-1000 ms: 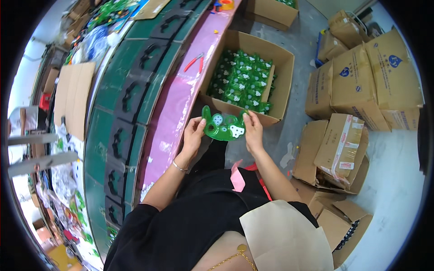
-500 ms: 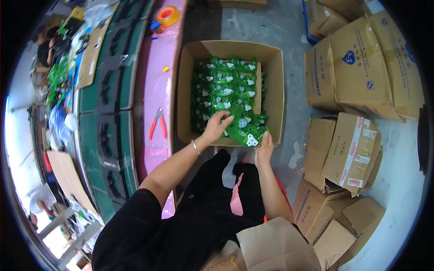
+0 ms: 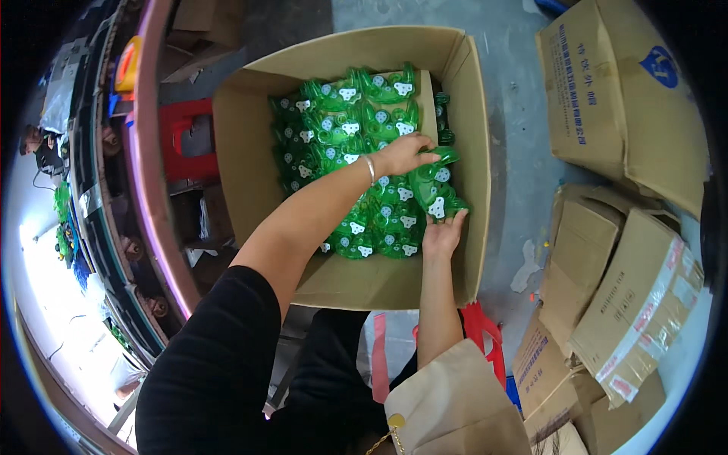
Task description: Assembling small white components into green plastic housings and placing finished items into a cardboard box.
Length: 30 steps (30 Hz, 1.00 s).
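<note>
A translucent green plastic piece (image 3: 430, 186), with a grey perforated disc and a white patch, is held at the right side of a large open cardboard box (image 3: 356, 290). My left hand (image 3: 408, 154) pinches its far end, thumb and fingers closed. At its near end, my right hand (image 3: 444, 236) grips the edge. Below and to the left, rows of matching green pieces (image 3: 337, 125) fill the box. An upright cardboard sheet (image 3: 427, 102) stands along their right side, and a few more green pieces (image 3: 443, 121) show beyond it.
A pink-covered bench (image 3: 155, 197) runs along the left, with a roll of orange tape (image 3: 127, 64) on it. Between bench and box is a red plastic stool (image 3: 186, 140). Cardboard cartons (image 3: 607, 98) are stacked on the right. Another red plastic thing (image 3: 484, 337) stands by my right arm.
My view has moved closer over the box. Both hands, holding the green piece, have gone from the box's near edge to over its right side, beside the cardboard sheet.
</note>
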Motion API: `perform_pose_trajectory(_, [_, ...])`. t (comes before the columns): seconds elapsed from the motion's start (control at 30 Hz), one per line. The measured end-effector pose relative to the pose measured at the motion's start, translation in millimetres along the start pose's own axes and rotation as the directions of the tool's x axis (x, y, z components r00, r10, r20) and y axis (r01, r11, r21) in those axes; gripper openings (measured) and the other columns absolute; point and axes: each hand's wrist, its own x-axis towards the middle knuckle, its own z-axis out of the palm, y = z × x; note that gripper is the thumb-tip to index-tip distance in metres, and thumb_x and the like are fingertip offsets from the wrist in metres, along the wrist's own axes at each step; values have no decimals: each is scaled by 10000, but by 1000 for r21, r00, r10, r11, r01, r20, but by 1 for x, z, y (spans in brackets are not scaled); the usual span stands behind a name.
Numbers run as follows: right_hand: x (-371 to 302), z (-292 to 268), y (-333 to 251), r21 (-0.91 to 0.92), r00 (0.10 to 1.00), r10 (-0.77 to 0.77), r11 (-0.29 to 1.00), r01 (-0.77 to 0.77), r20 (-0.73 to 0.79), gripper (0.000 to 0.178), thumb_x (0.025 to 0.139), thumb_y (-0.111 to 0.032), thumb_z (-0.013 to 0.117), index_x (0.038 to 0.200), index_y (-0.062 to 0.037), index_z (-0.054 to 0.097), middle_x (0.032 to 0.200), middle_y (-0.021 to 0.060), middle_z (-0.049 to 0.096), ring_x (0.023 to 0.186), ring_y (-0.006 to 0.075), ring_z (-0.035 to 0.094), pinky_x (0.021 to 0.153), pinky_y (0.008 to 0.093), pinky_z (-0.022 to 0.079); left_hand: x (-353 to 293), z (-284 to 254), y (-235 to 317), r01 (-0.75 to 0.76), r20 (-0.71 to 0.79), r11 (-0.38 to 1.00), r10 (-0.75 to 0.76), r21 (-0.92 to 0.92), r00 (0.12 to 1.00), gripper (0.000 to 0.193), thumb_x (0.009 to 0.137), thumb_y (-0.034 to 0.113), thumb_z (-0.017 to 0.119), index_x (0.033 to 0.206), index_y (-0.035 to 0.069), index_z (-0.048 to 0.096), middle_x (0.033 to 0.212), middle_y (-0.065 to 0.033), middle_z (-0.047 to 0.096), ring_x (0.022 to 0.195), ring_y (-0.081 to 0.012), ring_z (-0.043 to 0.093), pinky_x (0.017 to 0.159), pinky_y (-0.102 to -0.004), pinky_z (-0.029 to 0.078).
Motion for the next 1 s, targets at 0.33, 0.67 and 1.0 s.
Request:
perform_pose_trajectory(0.33, [73,-31,23,261,993,47,965,-17,-109,414,880,-379,469,1189,-105,460,1179,73,496,1085,247,454,941,399,338,81,47,-59,-75,243,997,66,28,968,428,815,396,568,1005,12,548,1015,-201,534,959,-363,510,842,-393,411])
perform_pose_trajectory(0.67, [120,-41,35,279,957,58,960,25,-284,387,843,-340,421,1138,-98,489,1166,89,512,1075,258,461,931,432,327,118,61,-81,-25,418,996,-15,89,908,422,849,343,543,1082,-7,519,1096,-202,515,1034,-349,496,881,-376,405])
perform_pose_trajectory(1.0, [150,-33,49,223,943,151,971,-85,-297,483,859,-347,306,1215,-47,437,1253,136,444,1158,309,413,981,501,301,135,82,-106,-47,465,937,-128,345,876,324,867,263,493,1039,-11,504,1008,-222,533,960,-380,527,830,-432,418])
